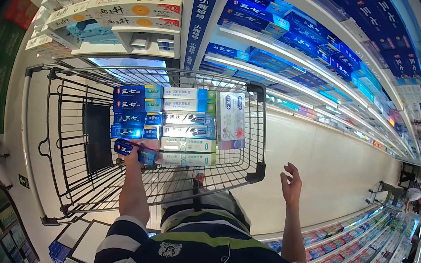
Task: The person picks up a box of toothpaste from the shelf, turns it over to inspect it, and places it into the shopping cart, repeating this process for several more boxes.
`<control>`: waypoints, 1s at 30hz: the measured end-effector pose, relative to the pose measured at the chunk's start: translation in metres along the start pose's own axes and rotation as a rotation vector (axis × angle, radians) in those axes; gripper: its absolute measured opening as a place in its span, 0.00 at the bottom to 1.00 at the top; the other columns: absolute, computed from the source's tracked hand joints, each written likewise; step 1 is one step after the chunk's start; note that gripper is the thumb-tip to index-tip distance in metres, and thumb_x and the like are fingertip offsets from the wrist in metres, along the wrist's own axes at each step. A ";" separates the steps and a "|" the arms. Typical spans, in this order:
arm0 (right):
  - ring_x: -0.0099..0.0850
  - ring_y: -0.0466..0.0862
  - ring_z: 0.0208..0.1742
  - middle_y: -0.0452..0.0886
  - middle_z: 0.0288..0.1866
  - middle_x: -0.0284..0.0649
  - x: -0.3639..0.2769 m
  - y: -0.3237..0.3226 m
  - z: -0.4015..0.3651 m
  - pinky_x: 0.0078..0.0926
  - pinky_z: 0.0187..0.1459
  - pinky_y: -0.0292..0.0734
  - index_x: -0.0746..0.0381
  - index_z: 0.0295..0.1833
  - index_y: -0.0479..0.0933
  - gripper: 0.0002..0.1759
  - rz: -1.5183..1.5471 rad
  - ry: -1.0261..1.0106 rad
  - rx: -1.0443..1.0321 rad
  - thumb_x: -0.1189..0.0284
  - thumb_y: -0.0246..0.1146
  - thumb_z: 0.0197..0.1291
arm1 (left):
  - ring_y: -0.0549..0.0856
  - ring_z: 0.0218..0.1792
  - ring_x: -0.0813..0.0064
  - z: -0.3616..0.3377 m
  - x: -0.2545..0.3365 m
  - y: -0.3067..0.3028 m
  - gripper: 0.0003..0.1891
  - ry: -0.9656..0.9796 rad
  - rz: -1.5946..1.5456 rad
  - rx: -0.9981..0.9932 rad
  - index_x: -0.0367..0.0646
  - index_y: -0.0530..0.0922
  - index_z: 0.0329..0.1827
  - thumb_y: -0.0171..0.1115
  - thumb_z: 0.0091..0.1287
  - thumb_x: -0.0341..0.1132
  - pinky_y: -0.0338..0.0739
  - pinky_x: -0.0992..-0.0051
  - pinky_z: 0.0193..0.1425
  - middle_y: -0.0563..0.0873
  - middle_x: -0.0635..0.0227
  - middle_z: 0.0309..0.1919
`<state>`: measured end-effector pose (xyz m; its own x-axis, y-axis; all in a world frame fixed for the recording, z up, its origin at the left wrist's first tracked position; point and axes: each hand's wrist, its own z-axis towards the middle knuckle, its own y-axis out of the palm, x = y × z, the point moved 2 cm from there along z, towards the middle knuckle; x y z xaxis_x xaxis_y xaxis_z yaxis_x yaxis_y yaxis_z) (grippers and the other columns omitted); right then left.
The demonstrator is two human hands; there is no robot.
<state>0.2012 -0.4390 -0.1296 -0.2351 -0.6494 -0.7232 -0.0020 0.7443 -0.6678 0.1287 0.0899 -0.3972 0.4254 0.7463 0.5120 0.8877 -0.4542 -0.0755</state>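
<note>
My left hand [134, 155] reaches down into a wire shopping cart [257, 173], its fingers closed on a dark blue toothpaste box [123, 147] at the near end of a column. Several similar blue boxes [133, 105] lie beyond it in that column. Beside them runs a column of white toothpaste boxes [183, 118], some with blue or green ends. Farther right, white boxes with a pink flower print [232, 121] lie turned the other way. Off to the cart's right, my right hand [290, 185] hangs in the air, holding nothing, with its fingers loosely bent and apart.
Shelves of blue boxes [256, 17] rise ahead and to the right. White and orange boxes [130, 10] are stacked at upper left. Another product shelf [360, 255] runs along the lower right. Pale floor [324, 166] stretches between, with a person [413, 195] far down the aisle.
</note>
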 end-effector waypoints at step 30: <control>0.33 0.81 0.41 0.80 0.40 0.46 -0.077 0.020 -0.088 0.26 0.43 0.75 0.66 0.50 0.70 0.24 0.478 -0.438 -0.052 0.70 0.69 0.47 | 0.73 0.51 0.69 -0.409 -0.055 0.119 0.14 0.130 -0.206 -1.027 0.44 0.71 0.48 0.60 0.62 0.38 0.68 0.62 0.60 0.76 0.68 0.45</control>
<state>0.1342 -0.3601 -0.0718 0.1966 -0.2399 -0.9507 -0.0453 0.9663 -0.2532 0.1383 -0.2043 -0.0840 0.2073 0.8258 0.5245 0.3395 -0.5635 0.7531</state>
